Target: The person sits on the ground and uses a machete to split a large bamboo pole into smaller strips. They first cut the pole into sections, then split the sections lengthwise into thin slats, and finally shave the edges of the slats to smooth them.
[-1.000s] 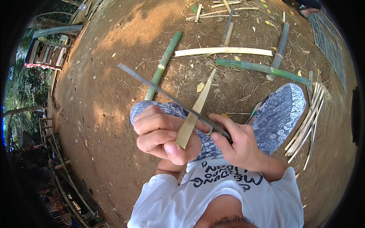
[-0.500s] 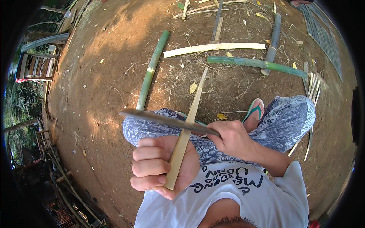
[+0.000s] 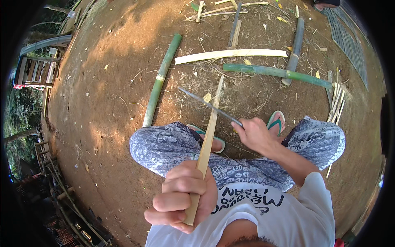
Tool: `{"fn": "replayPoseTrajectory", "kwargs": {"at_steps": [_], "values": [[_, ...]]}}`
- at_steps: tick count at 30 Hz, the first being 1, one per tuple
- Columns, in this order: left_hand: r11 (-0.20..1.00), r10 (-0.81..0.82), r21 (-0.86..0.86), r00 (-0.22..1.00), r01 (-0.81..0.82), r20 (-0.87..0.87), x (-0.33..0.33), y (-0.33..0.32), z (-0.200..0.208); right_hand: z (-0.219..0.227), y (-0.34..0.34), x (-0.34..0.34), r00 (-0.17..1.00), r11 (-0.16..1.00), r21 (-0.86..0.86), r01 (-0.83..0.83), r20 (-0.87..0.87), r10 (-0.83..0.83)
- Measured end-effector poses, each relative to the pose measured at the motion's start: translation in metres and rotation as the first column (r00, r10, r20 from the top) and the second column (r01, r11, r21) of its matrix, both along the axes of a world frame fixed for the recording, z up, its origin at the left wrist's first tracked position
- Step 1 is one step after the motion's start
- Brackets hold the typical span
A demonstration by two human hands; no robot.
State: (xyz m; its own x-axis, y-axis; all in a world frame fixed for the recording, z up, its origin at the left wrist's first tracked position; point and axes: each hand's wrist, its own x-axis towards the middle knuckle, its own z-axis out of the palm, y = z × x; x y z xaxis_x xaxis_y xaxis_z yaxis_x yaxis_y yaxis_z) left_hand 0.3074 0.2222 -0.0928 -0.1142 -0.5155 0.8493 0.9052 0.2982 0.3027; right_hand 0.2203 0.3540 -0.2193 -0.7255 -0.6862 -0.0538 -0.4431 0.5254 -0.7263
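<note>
My left hand (image 3: 183, 195) is closed round the lower end of a pale split-bamboo strip (image 3: 208, 138), which points away from me over the ground. In my right hand (image 3: 255, 133) is a long, dark-bladed knife (image 3: 197, 99), its handle hidden by the fingers. The blade lies across the strip toward its far end, tip pointing to the far left, and looks to be touching it. A thin sliver stands slightly off the strip's edge near the far end.
Green bamboo poles (image 3: 162, 78) (image 3: 255, 69) and a grey pole (image 3: 295, 49) lie on the dirt. Beyond my feet rests a long pale strip (image 3: 230, 54); thin slats (image 3: 336, 101) lie at right. A slatted mat (image 3: 345, 45) and another person's foot (image 3: 319, 7) are far right.
The knife has slid along the strip away from me, toward its far end. My left hand has come nearer to my body with the strip.
</note>
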Motion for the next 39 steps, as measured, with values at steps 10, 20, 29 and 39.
{"fn": "replayPoseTrajectory", "kwargs": {"at_steps": [10,20,29,39], "values": [[0.999,0.036,0.042,0.999,-0.034,-0.027,-0.004,0.000,-0.003,-0.020,-0.002,-0.027,0.990,0.990,0.085,-0.113,-0.074,0.119],[0.987,0.117,0.113,0.993,-0.118,0.012,-0.003,-0.014,-0.002,-0.034,0.002,-0.023,0.993,0.990,0.092,-0.111,-0.041,0.115],[0.996,0.043,0.081,0.999,-0.041,-0.018,-0.005,-0.008,-0.001,-0.058,0.003,-0.061,0.995,0.945,0.317,-0.077,-0.042,0.095],[0.991,0.100,0.090,0.994,-0.104,0.044,-0.002,-0.011,0.003,-0.113,0.000,-0.112,0.960,0.919,0.355,-0.174,-0.148,0.239]]}}
